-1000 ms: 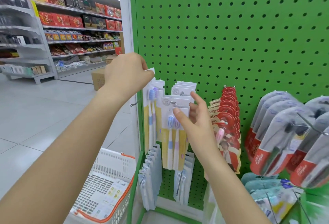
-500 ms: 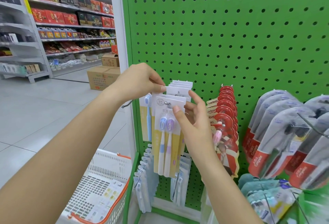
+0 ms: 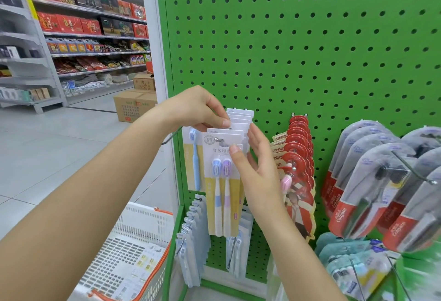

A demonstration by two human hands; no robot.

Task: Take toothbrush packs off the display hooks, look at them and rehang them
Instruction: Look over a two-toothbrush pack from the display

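Note:
A white and yellow toothbrush pack (image 3: 223, 190) with a blue and a purple brush hangs at the front of a metal hook (image 3: 217, 139) on the green pegboard (image 3: 298, 45). My right hand (image 3: 256, 171) holds this pack by its right edge, thumb on the front of the card. Behind it hang several like packs (image 3: 239, 119). My left hand (image 3: 198, 109) pinches the top of those rear packs with thumb and fingers. A single blue toothbrush pack (image 3: 193, 159) hangs to the left, partly hidden.
Red kids' toothbrush packs (image 3: 298, 157) and grey-red Colgate packs (image 3: 372, 181) hang to the right on long hooks. Smaller white packs (image 3: 191, 236) hang below. A white basket with an orange rim (image 3: 133, 253) stands lower left. Store shelves (image 3: 71, 38) and cardboard boxes (image 3: 136, 107) lie beyond the aisle.
My left hand moved right from the left column of packs to the top of the middle stack. My right hand has stayed on the front pack.

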